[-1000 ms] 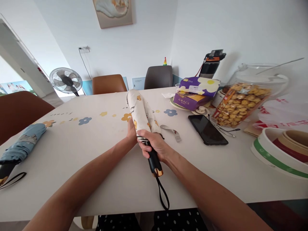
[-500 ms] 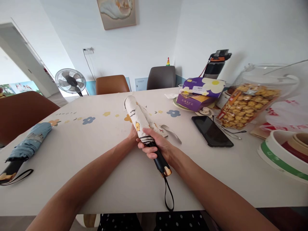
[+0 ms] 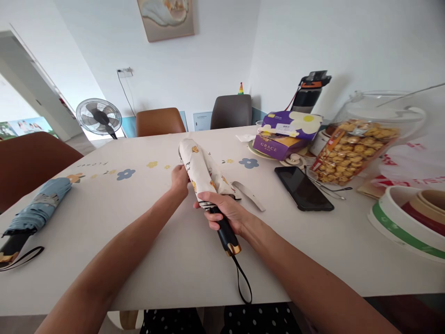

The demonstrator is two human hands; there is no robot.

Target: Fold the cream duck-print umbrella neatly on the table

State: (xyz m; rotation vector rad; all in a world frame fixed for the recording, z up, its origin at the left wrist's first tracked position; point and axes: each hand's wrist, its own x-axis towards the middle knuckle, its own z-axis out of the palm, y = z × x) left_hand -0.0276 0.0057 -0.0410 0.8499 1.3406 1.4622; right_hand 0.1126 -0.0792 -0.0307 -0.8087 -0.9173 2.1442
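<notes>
A folded cream umbrella [image 3: 200, 169] with small yellow duck prints lies at a slant in front of me, its black handle [image 3: 226, 234] toward me and a black wrist loop hanging from the end. My right hand [image 3: 225, 211] wraps around the top of the handle and the lower edge of the cloth. On the canopy's left side, my left hand [image 3: 180, 180] is closed against the fabric, its fingertips partly hidden by the umbrella. From the right side of the canopy a pale, curved strap [image 3: 249, 195] sticks out over the table.
A blue folded umbrella [image 3: 43, 204] lies at the left. On the right are a black phone [image 3: 304, 188], a cable, a purple box [image 3: 274, 144], a dark bottle [image 3: 308, 95], a snack-filled container [image 3: 358, 146] and tape rolls [image 3: 392, 222]. Chairs surround the white table [image 3: 139, 273].
My left hand has moved away from me and leftward along the canopy. The umbrella has turned slightly about its length, showing different duck prints. My right hand keeps its grip.
</notes>
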